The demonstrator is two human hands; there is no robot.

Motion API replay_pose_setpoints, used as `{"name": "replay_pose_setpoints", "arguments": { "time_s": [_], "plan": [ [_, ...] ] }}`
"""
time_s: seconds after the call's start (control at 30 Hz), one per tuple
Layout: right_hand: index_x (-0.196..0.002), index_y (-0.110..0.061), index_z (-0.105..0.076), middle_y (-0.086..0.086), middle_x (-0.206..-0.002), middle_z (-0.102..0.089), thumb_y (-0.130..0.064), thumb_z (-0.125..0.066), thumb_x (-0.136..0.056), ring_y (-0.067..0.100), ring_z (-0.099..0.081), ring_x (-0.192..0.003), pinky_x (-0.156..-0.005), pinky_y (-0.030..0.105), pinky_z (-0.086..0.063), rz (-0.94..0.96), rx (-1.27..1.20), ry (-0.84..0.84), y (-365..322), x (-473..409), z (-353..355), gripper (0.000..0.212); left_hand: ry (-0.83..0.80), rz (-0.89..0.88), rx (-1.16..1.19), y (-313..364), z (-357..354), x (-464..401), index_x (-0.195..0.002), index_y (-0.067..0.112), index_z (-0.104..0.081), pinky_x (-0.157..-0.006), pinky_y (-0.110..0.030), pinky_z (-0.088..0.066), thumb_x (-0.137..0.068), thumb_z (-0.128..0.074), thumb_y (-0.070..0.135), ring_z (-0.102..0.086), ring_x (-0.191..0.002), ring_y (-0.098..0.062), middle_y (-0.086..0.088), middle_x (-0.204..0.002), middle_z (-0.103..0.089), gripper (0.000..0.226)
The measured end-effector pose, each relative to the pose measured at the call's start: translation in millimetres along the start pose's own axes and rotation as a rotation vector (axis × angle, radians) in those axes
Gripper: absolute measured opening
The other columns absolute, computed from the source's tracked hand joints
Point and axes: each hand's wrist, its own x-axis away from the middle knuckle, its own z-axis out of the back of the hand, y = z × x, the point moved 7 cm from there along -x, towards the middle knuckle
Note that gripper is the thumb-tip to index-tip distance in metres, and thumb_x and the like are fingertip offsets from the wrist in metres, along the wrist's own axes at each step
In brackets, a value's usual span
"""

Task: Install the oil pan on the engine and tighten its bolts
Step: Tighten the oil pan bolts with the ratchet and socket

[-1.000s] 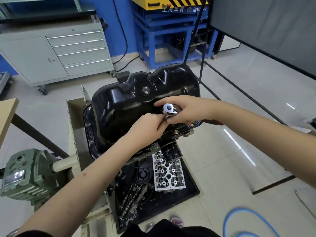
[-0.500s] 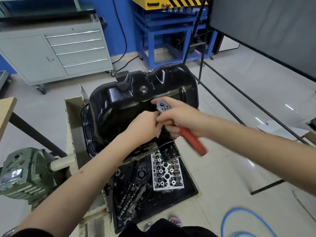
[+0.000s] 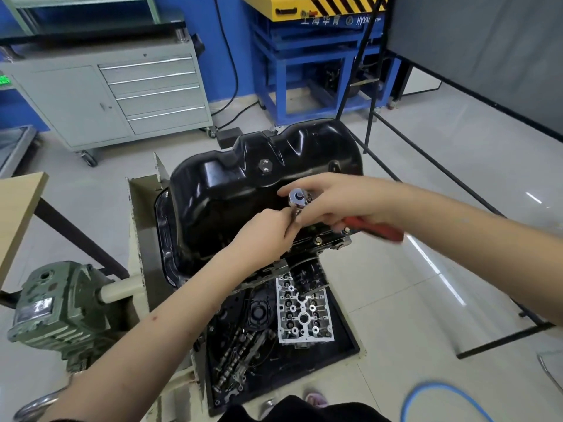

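The blue machine frame (image 3: 323, 22) under the yellow hazard-striped top bears Chinese characters and the letters "HYXN", partly hidden.

Ratchet's red handle (image 3: 376, 229) smeared by blur; socket and bolt hidden behind left hand (image 3: 268, 231); blue hose (image 3: 432, 394) cut off at bottom edge.

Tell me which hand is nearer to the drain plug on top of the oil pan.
Right. The right hand, holding the ratchet, sits just right of and below the drain plug. The left hand is farther below it, at the oil pan flange.
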Motion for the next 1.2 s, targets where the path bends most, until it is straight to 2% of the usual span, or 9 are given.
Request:
{"name": "replay_pose_setpoints", "arguments": {
  "time_s": [0.13,0.27,0.37,0.47,0.53,0.63,0.83,1.03,1.2],
  "plan": [
    [-0.112,-0.019,-0.046,-0.002,-0.051,-0.033,0.005,-0.043,-0.087,0.002,-0.027,-0.031,-0.032,0.014,-0.024,0.095,-0.947,0.344,14.3,0.2,-42.9,0.035,-0.137,0.123,0.027,-4.6,-11.8,0.2,-0.086,0.007,-0.057,-0.058,-0.021,-0.033,-0.09,-0.04,0.002,-0.053,-0.071,-0.021,-0.001,-0.069,-0.047,0.019],
    [-0.111,-0.019,-0.046,-0.002,-0.051,-0.034,0.003,-0.046,-0.087,0.004,-0.026,-0.032,-0.033,0.014,-0.025,0.103,-0.98,0.357,14.5,-4.4,-45.7,0.032,-0.111,0.078,0.136,-1.7,-4.7,7.7,-0.066,0.024,-0.048,-0.061,-0.015,-0.033,-0.086,-0.051,-0.004,-0.057,-0.095,-0.039,-0.028,-0.1,-0.062,0.034],
    [-0.109,-0.015,-0.048,-0.002,-0.047,-0.032,0.006,-0.044,-0.086,0.004,-0.024,-0.032,-0.031,0.014,-0.022,0.03,-0.612,0.106,12.5,-2.7,-28.0,0.031,-0.069,0.094,0.159,-2.6,-2.4,3.4,-0.092,0.003,-0.059,-0.07,-0.039,-0.05,-0.09,-0.045,0.007,-0.061,-0.084,-0.041,-0.026,-0.092,-0.064,0.015],
    [-0.117,-0.019,-0.052,-0.003,-0.054,-0.047,0.003,-0.049,-0.084,0.012,-0.039,-0.037,-0.034,0.02,-0.036,0.074,0.182,-0.05,2.1,2.2,-3.8,0.04,-0.023,-0.02,0.06,6.5,-0.2,3.6,-0.095,0.005,-0.054,-0.067,-0.042,-0.051,-0.096,-0.037,0.021,-0.062,-0.072,-0.036,-0.015,-0.075,-0.063,0.023],
    [-0.122,-0.029,-0.053,-0.005,-0.086,-0.064,-0.009,-0.057,-0.082,0.019,-0.061,-0.067,-0.06,0.032,-0.053,0.21,0.71,-0.028,-13.0,2.4,9.8,0.045,-0.037,-0.059,0.007,8.3,-2.1,5.6,-0.082,0.012,-0.046,-0.064,-0.04,-0.05,-0.098,-0.035,0.027,-0.062,-0.067,-0.032,-0.008,-0.065,-0.059,0.024],
    [-0.117,-0.028,-0.061,0.002,-0.099,-0.068,-0.015,-0.058,-0.083,0.019,-0.061,-0.092,-0.083,0.036,-0.047,0.335,0.991,0.067,-28.5,-0.6,20.4,0.037,-0.039,-0.047,0.02,1.1,-3.1,4.3,-0.065,0.022,-0.035,-0.058,-0.034,-0.049,-0.098,-0.035,0.031,-0.058,-0.053,-0.021,0.005,-0.055,-0.049,0.034],
    [-0.101,-0.022,-0.063,-0.005,-0.079,-0.062,-0.011,-0.054,-0.083,0.007,-0.055,-0.068,-0.061,0.021,-0.039,0.264,0.822,0.256,-19.2,0.6,19.0,0.023,0.049,0.009,0.068,-5.9,2.6,1.8,-0.065,0.028,-0.034,-0.054,-0.024,-0.047,-0.097,-0.036,0.032,-0.051,-0.042,-0.004,0.009,-0.05,-0.054,0.032],
    [-0.097,-0.016,-0.042,0.006,-0.06,-0.046,0.005,-0.04,-0.091,0.007,-0.041,-0.034,-0.038,0.02,-0.046,-0.014,-0.659,0.127,19.7,12.8,-36.7,0.022,-0.007,0.024,-0.091,1.9,-5.5,-4.4,-0.096,0.007,-0.051,-0.062,-0.036,-0.045,-0.091,-0.042,0.016,-0.06,-0.078,-0.034,-0.018,-0.089,-0.063,0.014],
    [-0.098,-0.013,-0.039,0.005,-0.059,-0.048,0.002,-0.041,-0.092,0.007,-0.04,-0.034,-0.038,0.02,-0.045,-0.02,-0.498,0.022,19.7,7.7,-38.1,0.016,-0.016,0.081,0.017,-4.3,-0.5,-2.2,-0.1,0.003,-0.054,-0.069,-0.039,-0.051,-0.085,-0.044,0.012,-0.062,-0.081,-0.034,-0.018,-0.091,-0.064,0.02]
  ]
}}
